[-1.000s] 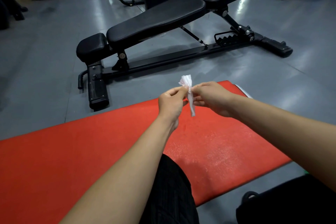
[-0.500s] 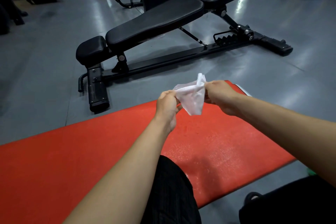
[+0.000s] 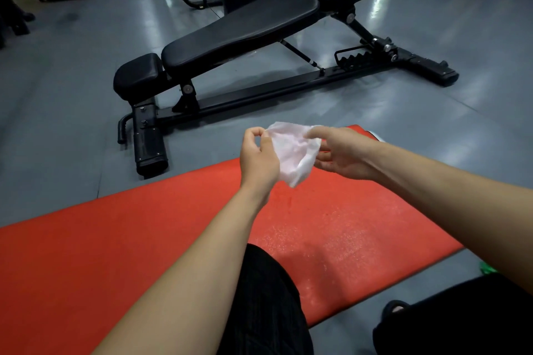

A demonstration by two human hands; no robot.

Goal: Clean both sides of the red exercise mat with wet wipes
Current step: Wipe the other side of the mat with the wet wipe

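Note:
The red exercise mat (image 3: 121, 242) lies flat on the grey floor, running from the lower left to the right of centre. Above its far edge both hands hold a white wet wipe (image 3: 291, 150), spread partly open and hanging in the air. My left hand (image 3: 258, 157) pinches its left top corner between thumb and fingers. My right hand (image 3: 341, 153) grips the wipe's right edge, palm turned up. A damp, speckled patch shows on the mat below the hands.
A black adjustable weight bench (image 3: 239, 29) stands on the floor just beyond the mat, its foot (image 3: 150, 147) close to the mat's far edge. My dark-clothed knees (image 3: 268, 305) rest at the mat's near edge. A white object (image 3: 376, 135) peeks out past the mat's far right corner.
The wipe went from a twisted, bunched strip to a spread sheet as my hands pulled apart. My right hand has turned palm up.

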